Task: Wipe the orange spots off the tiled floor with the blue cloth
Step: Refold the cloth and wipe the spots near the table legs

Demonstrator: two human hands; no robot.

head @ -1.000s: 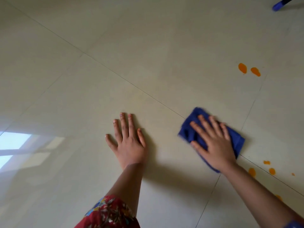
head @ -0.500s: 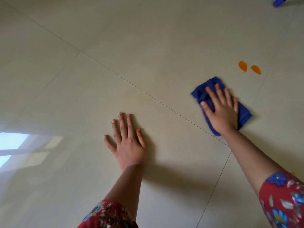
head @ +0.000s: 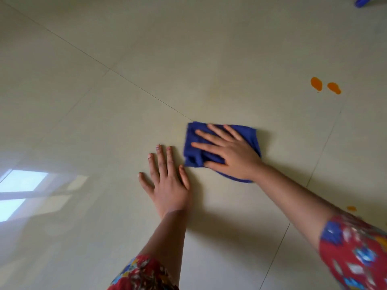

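1. The blue cloth (head: 195, 159) lies flat on the tiled floor (head: 146, 59), a little right of the middle of the view. It is folded into a rough rectangle and bunched along its left edge.
2. The right hand (head: 232, 155) rests on top of the cloth, palm down. Its fingers (head: 211, 138) are spread, straight and pointing left and far. The grip is open and pressing, not curled round the fabric.
3. A diagonal grout line (head: 146, 95) runs from the far left and meets the cloth at its far left corner.
4. The left hand (head: 169, 185) is flat on the bare tile just left of and nearer than the cloth. Its grip is open and holds nothing. Its thumb tip is right beside the cloth's near left corner, and whether they touch cannot be told.
5. Two orange spots (head: 316, 84) sit side by side on the floor, well apart from the cloth, to the far right.
6. One more orange spot (head: 351, 208) shows near the right edge, just beyond the right forearm.
7. Both arms wear red flower-print sleeves (head: 356, 254), seen at the near edge.
8. A bright window reflection (head: 21, 185) shines on the tile at the left.
9. A blurred blue object (head: 363, 2) sits in the far right corner.
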